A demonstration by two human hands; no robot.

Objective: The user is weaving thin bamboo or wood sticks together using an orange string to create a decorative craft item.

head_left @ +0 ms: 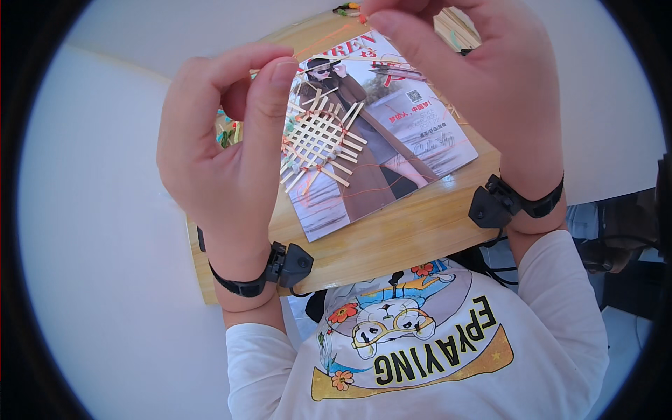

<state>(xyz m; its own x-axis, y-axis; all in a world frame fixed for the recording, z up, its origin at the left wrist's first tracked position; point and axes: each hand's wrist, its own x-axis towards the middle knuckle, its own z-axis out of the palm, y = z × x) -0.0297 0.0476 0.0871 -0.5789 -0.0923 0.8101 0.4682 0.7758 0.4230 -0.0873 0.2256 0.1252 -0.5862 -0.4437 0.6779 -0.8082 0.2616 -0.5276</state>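
Note:
My left hand (224, 140) is raised close to the camera, thumb and forefinger pinched on a thin straw-coloured strip (329, 59) that runs across to my right hand (483, 84). My right hand pinches the strip's other end, along with a fine orange thread (318, 43). Below them, a woven lattice of pale strips (320, 143), tied with orange thread, lies on a glossy magazine (413, 133). The magazine rests on a small wooden table (392, 234). Both wrists wear black bands with small black devices.
More loose strips (458, 28) lie at the table's far right corner, and small coloured bits (346, 10) sit at its far edge. White floor surrounds the table. Dark objects and cables (616, 245) sit at the right.

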